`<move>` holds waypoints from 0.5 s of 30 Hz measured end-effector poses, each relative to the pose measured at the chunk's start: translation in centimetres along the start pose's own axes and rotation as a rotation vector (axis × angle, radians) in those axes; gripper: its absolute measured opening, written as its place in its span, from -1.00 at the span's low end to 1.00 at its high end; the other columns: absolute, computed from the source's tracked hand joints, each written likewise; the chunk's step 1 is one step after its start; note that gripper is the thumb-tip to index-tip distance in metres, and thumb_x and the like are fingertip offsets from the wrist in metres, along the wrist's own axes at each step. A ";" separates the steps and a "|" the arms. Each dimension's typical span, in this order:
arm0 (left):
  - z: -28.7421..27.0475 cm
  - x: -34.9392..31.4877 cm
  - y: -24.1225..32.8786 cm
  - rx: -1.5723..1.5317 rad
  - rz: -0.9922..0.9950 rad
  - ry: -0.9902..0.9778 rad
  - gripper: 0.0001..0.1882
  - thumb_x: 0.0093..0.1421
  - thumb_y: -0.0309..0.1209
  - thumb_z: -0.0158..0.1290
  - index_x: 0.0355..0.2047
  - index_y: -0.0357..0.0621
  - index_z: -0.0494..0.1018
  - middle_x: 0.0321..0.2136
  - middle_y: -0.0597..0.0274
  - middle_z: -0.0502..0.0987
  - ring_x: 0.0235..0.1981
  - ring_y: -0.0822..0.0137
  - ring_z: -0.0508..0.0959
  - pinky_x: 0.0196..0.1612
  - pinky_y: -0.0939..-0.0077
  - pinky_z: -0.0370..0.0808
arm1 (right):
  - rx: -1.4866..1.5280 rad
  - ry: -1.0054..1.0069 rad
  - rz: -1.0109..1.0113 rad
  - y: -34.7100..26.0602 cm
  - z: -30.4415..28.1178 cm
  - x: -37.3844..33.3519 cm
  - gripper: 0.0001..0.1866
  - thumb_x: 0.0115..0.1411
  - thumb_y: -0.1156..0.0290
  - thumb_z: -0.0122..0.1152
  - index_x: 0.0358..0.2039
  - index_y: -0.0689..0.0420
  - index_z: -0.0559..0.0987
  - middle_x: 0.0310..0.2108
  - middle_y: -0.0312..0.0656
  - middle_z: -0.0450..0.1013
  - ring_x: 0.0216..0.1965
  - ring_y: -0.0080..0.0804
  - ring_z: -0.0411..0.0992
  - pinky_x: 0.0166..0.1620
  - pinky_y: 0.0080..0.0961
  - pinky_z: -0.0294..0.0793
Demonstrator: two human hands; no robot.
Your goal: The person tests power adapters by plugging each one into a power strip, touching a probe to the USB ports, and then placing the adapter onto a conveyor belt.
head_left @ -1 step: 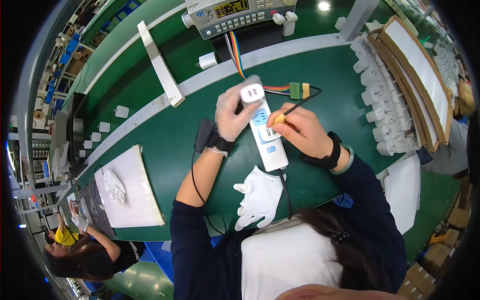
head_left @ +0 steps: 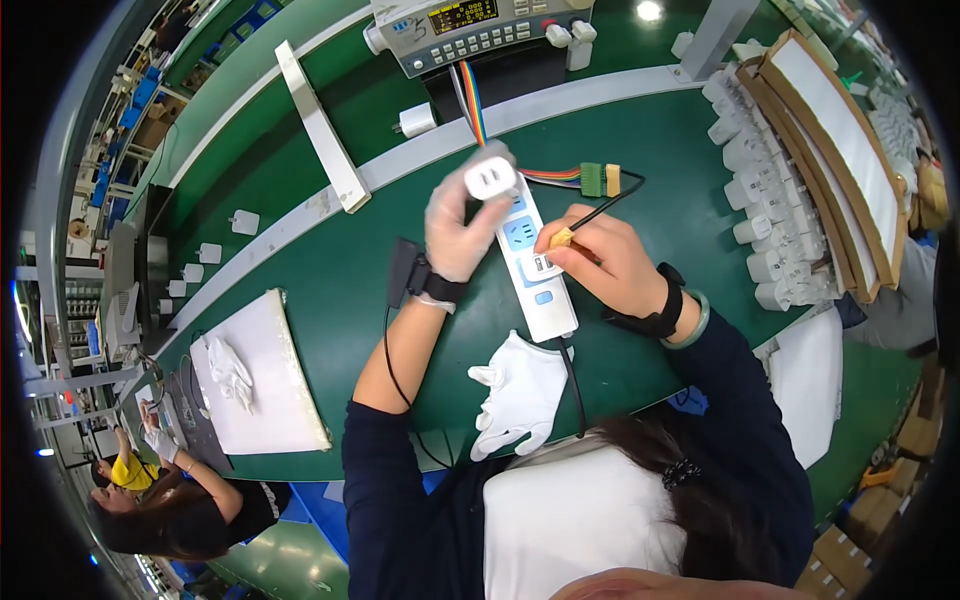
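My left hand (head_left: 456, 235), in a thin whitish glove, grips a white two-port USB charger (head_left: 490, 179) over the far end of a white power strip (head_left: 547, 318). The charger appears lifted off the strip, its port face showing. My bare right hand (head_left: 615, 262) pinches a small yellow connector (head_left: 562, 238) on a black cable, close above the strip's middle. That cable loops back to a green terminal block (head_left: 591, 180) joined to a rainbow ribbon cable (head_left: 472, 105). Near the strip's close end lies an unworn white glove (head_left: 520, 395).
A bench instrument (head_left: 480, 35) with a lit display stands at the back. Many white chargers (head_left: 755, 190) are lined up at the right beside cardboard trays (head_left: 830, 160). At the left are a white board (head_left: 262, 385) and several spaced chargers (head_left: 243, 222). A co-worker (head_left: 170, 500) sits far left.
My left hand has shifted slightly left and away with the charger, uncovering more of the strip's far end. My right hand has stayed in place.
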State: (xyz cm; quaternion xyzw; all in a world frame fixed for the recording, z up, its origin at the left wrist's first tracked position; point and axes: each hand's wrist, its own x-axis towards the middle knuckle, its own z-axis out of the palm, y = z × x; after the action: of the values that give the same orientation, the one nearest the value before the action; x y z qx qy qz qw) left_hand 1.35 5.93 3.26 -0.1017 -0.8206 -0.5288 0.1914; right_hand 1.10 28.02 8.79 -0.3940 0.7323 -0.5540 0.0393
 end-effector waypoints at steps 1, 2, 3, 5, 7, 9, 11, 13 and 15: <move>0.0 0.1 0.1 -0.187 -0.054 0.112 -0.50 0.07 -0.41 0.21 0.06 -0.11 0.44 -0.13 0.11 0.52 -0.04 0.19 0.49 0.03 0.38 0.43 | -0.022 -0.010 0.017 0.0 0.0 -0.2 -0.90 0.19 0.48 0.15 -0.35 0.24 0.57 -0.40 -0.24 0.45 -0.40 -0.38 0.37 -0.32 -0.54 0.36; -0.1 0.4 0.2 -0.373 -0.108 0.223 -0.49 0.07 -0.42 0.21 0.08 -0.11 0.43 -0.15 0.13 0.52 -0.05 0.23 0.50 0.03 0.41 0.43 | -0.044 -0.019 0.035 -0.2 -0.1 -0.2 -0.90 0.18 0.49 0.16 -0.36 0.24 0.57 -0.39 -0.23 0.46 -0.43 -0.38 0.37 -0.34 -0.54 0.36; -1.1 1.4 0.0 -0.149 0.015 0.272 -0.49 0.08 -0.42 0.21 0.08 -0.13 0.42 -0.17 0.17 0.53 -0.09 0.28 0.51 0.01 0.45 0.43 | -0.068 -0.027 0.052 -0.2 -0.2 -0.2 -0.91 0.17 0.49 0.17 -0.36 0.24 0.57 -0.38 -0.23 0.47 -0.45 -0.38 0.37 -0.37 -0.54 0.36; -3.7 4.1 -1.3 0.074 0.138 0.328 -0.48 0.08 -0.42 0.21 0.08 -0.14 0.42 -0.20 0.20 0.53 -0.13 0.32 0.52 -0.01 0.50 0.43 | -0.070 -0.027 0.041 -0.1 -0.4 -0.5 -0.92 0.17 0.50 0.17 -0.36 0.23 0.58 -0.38 -0.22 0.47 -0.46 -0.37 0.37 -0.38 -0.54 0.35; -6.4 6.5 -2.8 0.136 0.031 0.307 -0.51 0.10 -0.45 0.16 0.07 -0.16 0.42 -0.25 0.11 0.54 -0.22 0.25 0.55 -0.02 0.46 0.44 | -0.066 -0.021 0.016 -0.2 -0.3 -0.8 -0.92 0.16 0.51 0.19 -0.36 0.22 0.59 -0.37 -0.22 0.48 -0.48 -0.36 0.37 -0.40 -0.54 0.35; -9.0 8.2 -5.5 0.278 0.015 0.276 -0.52 0.09 -0.44 0.16 0.07 -0.15 0.42 -0.22 0.08 0.54 -0.20 0.21 0.55 -0.02 0.42 0.45 | -0.075 -0.015 0.016 -0.1 0.0 -0.9 -0.92 0.15 0.51 0.19 -0.36 0.22 0.60 -0.37 -0.22 0.48 -0.48 -0.37 0.37 -0.41 -0.54 0.35; -11.2 9.3 -8.1 0.554 -0.018 0.209 -0.52 0.09 -0.43 0.15 0.07 -0.11 0.43 -0.18 0.01 0.55 -0.17 0.13 0.57 -0.01 0.32 0.47 | -0.099 0.000 0.017 -0.2 0.3 -0.8 -0.91 0.15 0.50 0.20 -0.35 0.22 0.61 -0.38 -0.22 0.48 -0.48 -0.39 0.37 -0.42 -0.55 0.34; -12.7 10.2 -10.3 0.685 -0.070 0.130 -0.49 0.08 -0.44 0.16 0.09 -0.11 0.41 -0.14 0.00 0.54 -0.14 0.13 0.57 0.00 0.33 0.48 | -0.094 -0.021 0.035 -0.7 0.6 -0.6 -0.91 0.15 0.50 0.20 -0.34 0.21 0.61 -0.40 -0.23 0.47 -0.48 -0.40 0.37 -0.43 -0.55 0.33; -14.3 10.3 -11.3 0.914 -0.182 -0.055 -0.43 0.07 -0.46 0.18 0.13 -0.11 0.36 -0.06 -0.02 0.53 -0.07 0.14 0.57 0.01 0.35 0.49 | -0.102 -0.050 0.101 -1.0 0.7 -0.6 -0.90 0.14 0.50 0.22 -0.32 0.21 0.61 -0.43 -0.23 0.44 -0.48 -0.41 0.37 -0.44 -0.55 0.32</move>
State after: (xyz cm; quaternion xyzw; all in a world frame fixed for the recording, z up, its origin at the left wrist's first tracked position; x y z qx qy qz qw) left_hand -9.25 -12.13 3.49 0.0516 -0.9798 -0.1247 0.1478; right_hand 2.42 27.83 9.17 -0.3719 0.7774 -0.5031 0.0652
